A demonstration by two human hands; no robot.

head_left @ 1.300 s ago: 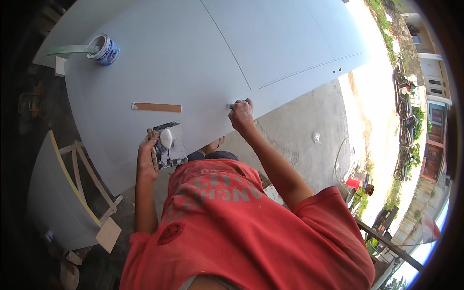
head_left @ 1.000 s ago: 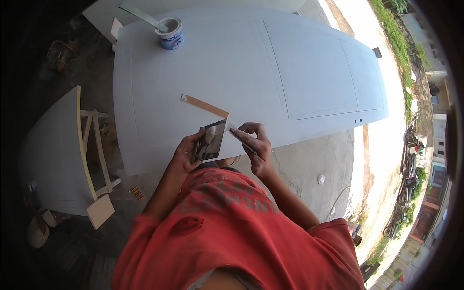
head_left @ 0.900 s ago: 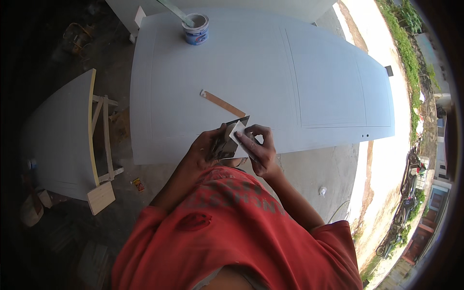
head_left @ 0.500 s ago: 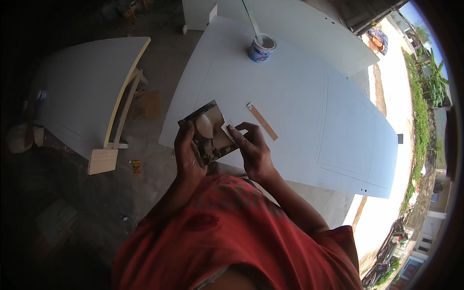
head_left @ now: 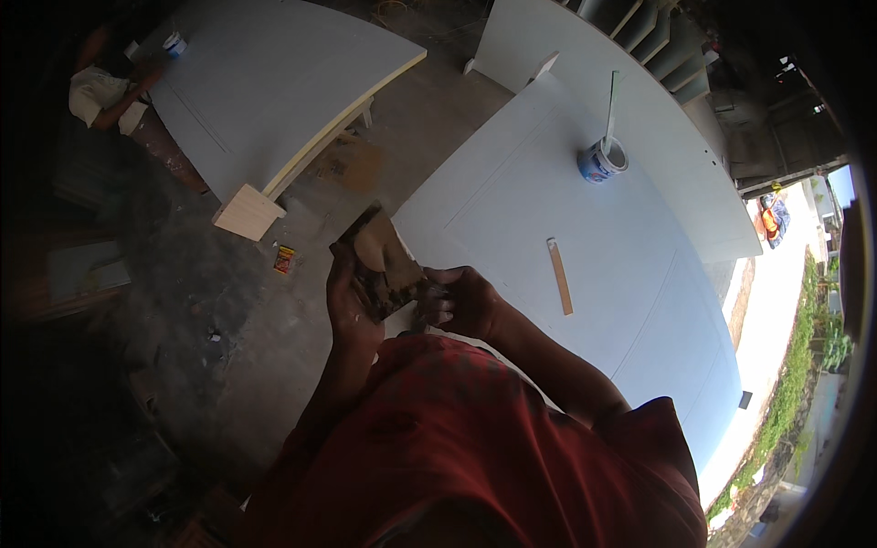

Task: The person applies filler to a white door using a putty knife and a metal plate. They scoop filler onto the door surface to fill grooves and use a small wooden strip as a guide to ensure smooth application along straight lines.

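My left hand grips a putty board, a square, dark-edged plate smeared with brown and dark residue. A pale mound of putty lies on its upper part. The fingers of my right hand are closed at the board's right edge, marked with whitish smears. They pinch a small flat scraper, now almost wholly hidden by the fingers and board. Both hands are in front of my body, beside the left edge of a large pale panel.
On the panel stand a blue-and-white can with a long stirring strip and a thin brown strip. A second panel lies left, a person beside it. A small red-yellow packet lies on the floor.
My view has turned left, so panels and can appear farther right and the other person shows. My right hand has moved down along the board's edge, and the pale scraper is now hidden.
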